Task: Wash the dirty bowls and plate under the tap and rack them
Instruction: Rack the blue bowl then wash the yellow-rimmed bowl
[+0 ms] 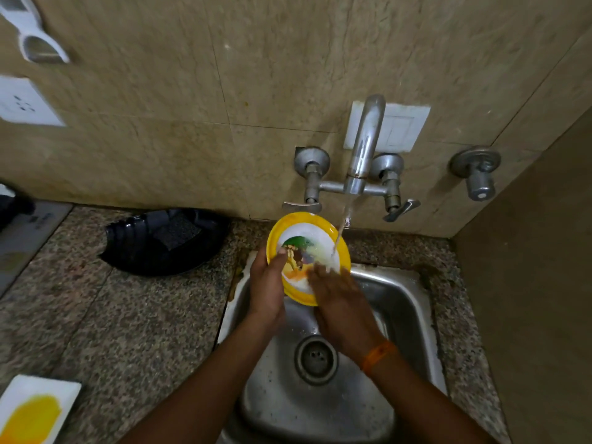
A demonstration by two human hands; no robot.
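Note:
A yellow-rimmed plate (307,241) with a coloured picture in its white middle is tilted toward me over the steel sink (413,302). My left hand (267,283) grips its left edge, thumb on the face. My right hand (339,299) lies with its fingers flat on the plate's lower right face. Water runs from the wall tap (365,149) onto the plate's right side.
A black tray (160,241) holding a dark scrub pad sits on the granite counter (112,331) left of the sink. A white square dish with yellow residue (32,411) lies at the bottom left. A separate valve (477,174) sticks out of the wall at right.

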